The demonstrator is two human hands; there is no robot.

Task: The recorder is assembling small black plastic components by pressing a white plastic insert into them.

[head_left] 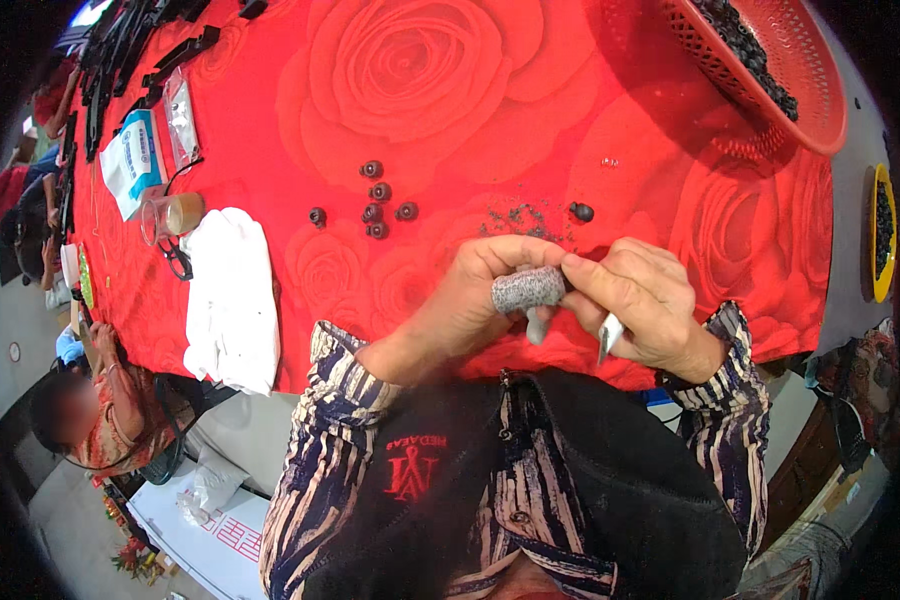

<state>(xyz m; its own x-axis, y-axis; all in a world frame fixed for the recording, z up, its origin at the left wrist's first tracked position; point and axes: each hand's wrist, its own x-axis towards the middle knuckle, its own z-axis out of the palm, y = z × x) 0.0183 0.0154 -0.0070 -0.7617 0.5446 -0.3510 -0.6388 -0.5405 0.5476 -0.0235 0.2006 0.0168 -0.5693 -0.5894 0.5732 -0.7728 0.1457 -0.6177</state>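
Observation:
My left hand [473, 295] is closed in front of me at the table's near edge. A grey knitted finger cover [530, 288] wraps one of its fingers. My right hand [642, 300] is closed too, with a small pale-handled blade [610, 335] gripped in it, its tip pointing toward me. The fingertips of both hands meet; whatever lies between them is hidden. Just beyond, dark crumbs [525, 215] are scattered beside a single small black round part [582, 212]. Several similar black parts [373, 190] with holes stand grouped to the left.
A red basket [828, 120] of black pieces stands far right, with a yellow tray [879, 280] beyond the edge. Leftward on the red tablecloth [450, 120] lie white cloth [232, 300], a cup [182, 212], a packet [132, 165] and black strips [120, 70]. A person [120, 410] sits left.

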